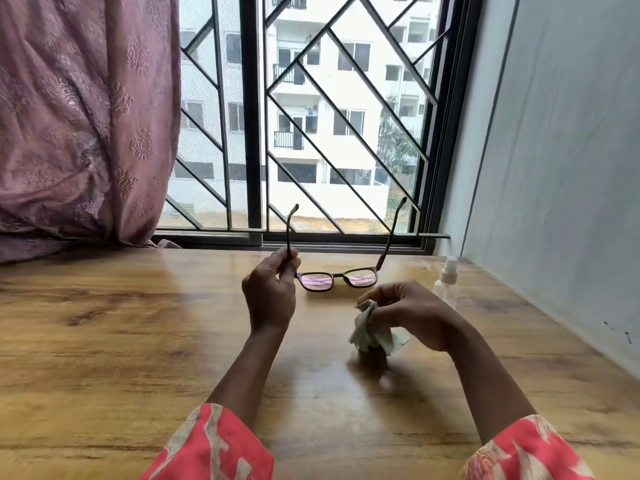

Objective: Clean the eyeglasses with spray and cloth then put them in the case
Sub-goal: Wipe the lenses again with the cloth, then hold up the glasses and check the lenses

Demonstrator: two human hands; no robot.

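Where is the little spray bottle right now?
The spray bottle stands upright on the wooden table, far right near the wall, just beyond the right hand that holds the cloth.

We see a dark-framed pair of eyeglasses (338, 279) held above the wooden desk (104, 323) by our left hand (270, 292). To its right, our right hand (408, 315) holds a crumpled pale cloth (372, 332). A clear plastic spray bottle (447, 284) stands behind, before the barred window (311, 116).
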